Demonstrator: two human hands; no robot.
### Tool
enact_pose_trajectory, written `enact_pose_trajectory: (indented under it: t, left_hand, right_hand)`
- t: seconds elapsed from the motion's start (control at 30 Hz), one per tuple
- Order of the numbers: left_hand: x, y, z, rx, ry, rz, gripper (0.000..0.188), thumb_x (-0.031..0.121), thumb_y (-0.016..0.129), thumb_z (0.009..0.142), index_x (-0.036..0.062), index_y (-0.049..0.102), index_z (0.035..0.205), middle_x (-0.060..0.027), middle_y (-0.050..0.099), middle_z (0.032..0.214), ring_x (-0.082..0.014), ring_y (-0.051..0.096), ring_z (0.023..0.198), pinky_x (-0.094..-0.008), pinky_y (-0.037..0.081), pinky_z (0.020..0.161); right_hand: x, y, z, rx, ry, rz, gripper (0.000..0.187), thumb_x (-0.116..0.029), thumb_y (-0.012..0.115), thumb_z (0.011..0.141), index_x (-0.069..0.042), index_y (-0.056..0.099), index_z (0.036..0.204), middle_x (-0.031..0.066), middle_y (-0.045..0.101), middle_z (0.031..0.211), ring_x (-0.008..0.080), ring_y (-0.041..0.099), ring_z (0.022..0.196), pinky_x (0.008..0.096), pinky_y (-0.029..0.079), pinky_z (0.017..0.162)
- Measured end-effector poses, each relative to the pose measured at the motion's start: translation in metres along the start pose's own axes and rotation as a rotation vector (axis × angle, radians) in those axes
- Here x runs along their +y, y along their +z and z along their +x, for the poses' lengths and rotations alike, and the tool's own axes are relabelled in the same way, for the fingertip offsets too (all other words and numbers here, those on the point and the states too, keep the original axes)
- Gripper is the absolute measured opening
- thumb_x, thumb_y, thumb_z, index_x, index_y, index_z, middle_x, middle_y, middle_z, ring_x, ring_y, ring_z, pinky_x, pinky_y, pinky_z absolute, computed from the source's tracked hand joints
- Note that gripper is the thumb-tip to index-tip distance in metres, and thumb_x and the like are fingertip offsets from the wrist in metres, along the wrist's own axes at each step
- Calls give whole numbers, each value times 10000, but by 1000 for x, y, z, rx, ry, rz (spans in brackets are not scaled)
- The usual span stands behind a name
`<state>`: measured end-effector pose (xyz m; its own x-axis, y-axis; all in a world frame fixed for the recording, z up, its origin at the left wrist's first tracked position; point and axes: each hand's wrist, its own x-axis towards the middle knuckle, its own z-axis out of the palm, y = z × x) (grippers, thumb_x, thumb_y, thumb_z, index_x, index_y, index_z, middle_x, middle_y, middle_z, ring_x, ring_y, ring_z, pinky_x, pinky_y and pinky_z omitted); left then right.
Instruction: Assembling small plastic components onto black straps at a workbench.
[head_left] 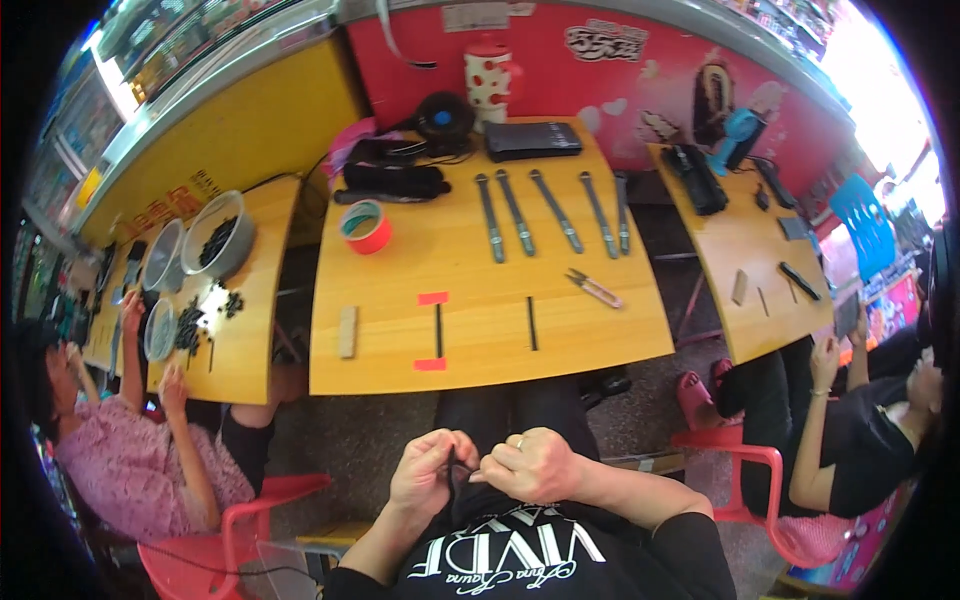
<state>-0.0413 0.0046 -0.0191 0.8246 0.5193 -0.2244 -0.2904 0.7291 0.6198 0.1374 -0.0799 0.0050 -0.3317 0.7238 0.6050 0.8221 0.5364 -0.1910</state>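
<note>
My left hand (430,468) and my right hand (530,465) are close together in front of my chest, below the table's near edge. Both are closed, the fingers pinched inward. A thin black strip (452,470) shows between them against my black shirt; its full length is hidden. On the table (400,375) ahead, one black strip (439,330) lies between two pieces of red tape (433,298). A second dark strip (532,323) lies to its right. Thread snips (595,288) and several dark grey straps (513,212) with rounded ends rest farther off.
A wooden block (348,332) and a red tub-like roll (366,228) are on the left. At the back stand a black fan (444,118), a spotted cup (488,88) and a dark pouch (532,141). People sit at side tables, with bowls (222,240) on the left one.
</note>
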Motion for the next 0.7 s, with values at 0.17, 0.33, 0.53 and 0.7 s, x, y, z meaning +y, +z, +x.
enact_pose_trajectory:
  t: [0.17,0.33,0.53,0.7]
  left_hand:
    - [-3,10,-1,69,-80,-4,240,238,556,965,23,573,860,-51,574,843,-144,572,807,-275,470,738]
    - [-9,1,5,17,-64,90,163,164,548,964,14,604,938,-34,635,904,-90,585,780,-215,447,685]
    - [-7,-9,-2,92,-103,182,158,130,557,953,-10,620,917,-14,631,812,-71,576,696,-209,435,631]
    - [-10,-15,5,63,-38,128,160,139,583,935,5,619,857,-43,635,826,-73,513,627,-211,406,592]
  right_hand:
    - [7,-7,9,83,91,237,218,-249,702,769,-77,567,773,17,502,675,146,530,517,280,412,430]
    - [9,-7,8,-46,-68,168,133,-172,579,733,-56,515,745,93,534,783,186,568,551,308,432,437]
    - [-6,3,5,-82,-40,17,152,-152,572,729,-15,508,745,114,529,726,196,571,537,313,415,419]
    - [-16,6,3,-118,105,31,199,-135,614,675,24,517,745,156,562,684,260,594,526,357,429,419]
